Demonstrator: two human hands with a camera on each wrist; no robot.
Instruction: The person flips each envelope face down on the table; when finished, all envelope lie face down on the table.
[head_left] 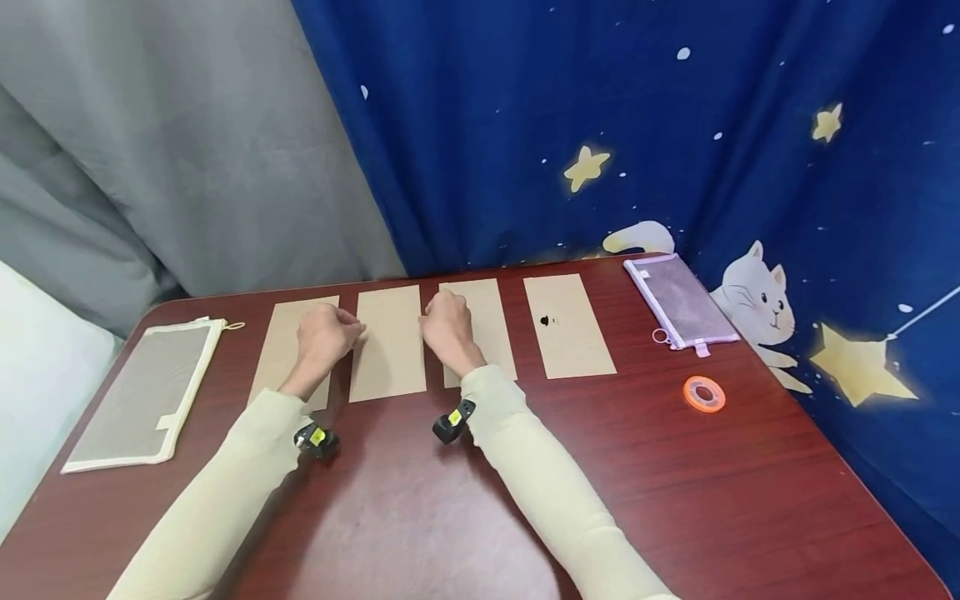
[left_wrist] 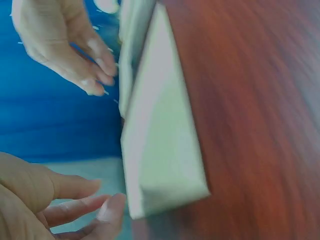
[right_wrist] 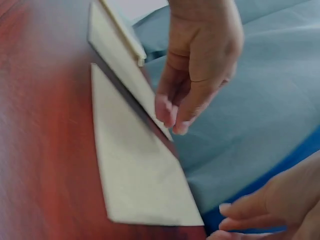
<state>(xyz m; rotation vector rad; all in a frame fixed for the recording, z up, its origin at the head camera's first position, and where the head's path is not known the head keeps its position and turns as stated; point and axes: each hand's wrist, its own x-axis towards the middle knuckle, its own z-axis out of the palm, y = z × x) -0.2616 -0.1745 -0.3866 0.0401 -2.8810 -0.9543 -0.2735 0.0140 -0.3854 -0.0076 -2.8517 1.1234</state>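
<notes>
In the head view, several tan rectangular sheets lie in a row on the table. My left hand (head_left: 322,340) is over the gap between the leftmost sheet (head_left: 279,346) and the second sheet (head_left: 388,354). At the second sheet's right edge is my right hand (head_left: 448,329), partly covering the third sheet (head_left: 491,321). The left wrist view shows the left thumb and fingers (left_wrist: 112,207) bent with a gap between them, right by a sheet's corner. Nothing shows between the right hand's loosely bent fingers (left_wrist: 97,55) there. The rightmost sheet (head_left: 581,333) has a small dark mark.
A white-edged mesh zip pouch (head_left: 150,383) lies at the table's left. To the right are a purple zip pouch (head_left: 678,292) and an orange ring-shaped roll (head_left: 703,394). Grey and blue curtains (head_left: 495,125) hang behind the table's far edge.
</notes>
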